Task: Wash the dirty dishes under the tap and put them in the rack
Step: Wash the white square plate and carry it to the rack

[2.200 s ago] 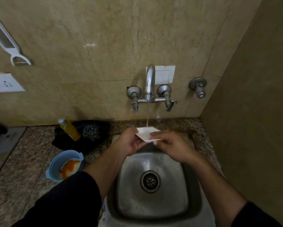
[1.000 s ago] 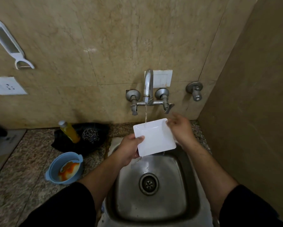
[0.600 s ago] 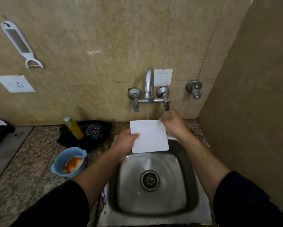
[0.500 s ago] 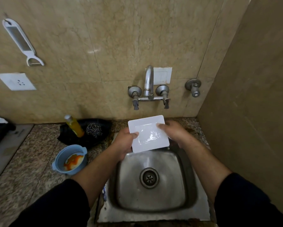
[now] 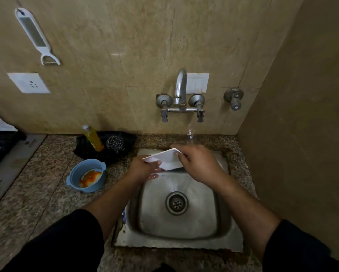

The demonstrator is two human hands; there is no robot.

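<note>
One white peeler [image 5: 36,35] is hung on the tiled wall at the far left, with a wall socket [image 5: 29,83] fixed below it. On the granite bench [image 5: 37,193] a leaning yellow bottle [image 5: 93,138] and a steel scrubber [image 5: 115,144] are set on a black cloth [image 5: 86,152]. Just in front of them is placed a blue bowl [image 5: 74,168] smeared with orange residue. Over the back edge of the sink [image 5: 200,213] a square white plate [image 5: 164,159] is held tilted. The left grip [image 5: 143,169], a bare hand, is closed on its near left edge, and the right grip [image 5: 198,163] is clamped over its right edge. A thin trickle of water is seen just beyond the plate, below the right handle of the tap [image 5: 180,89]. A separate valve [image 5: 233,98] is fixed to the wall further right.
</note>
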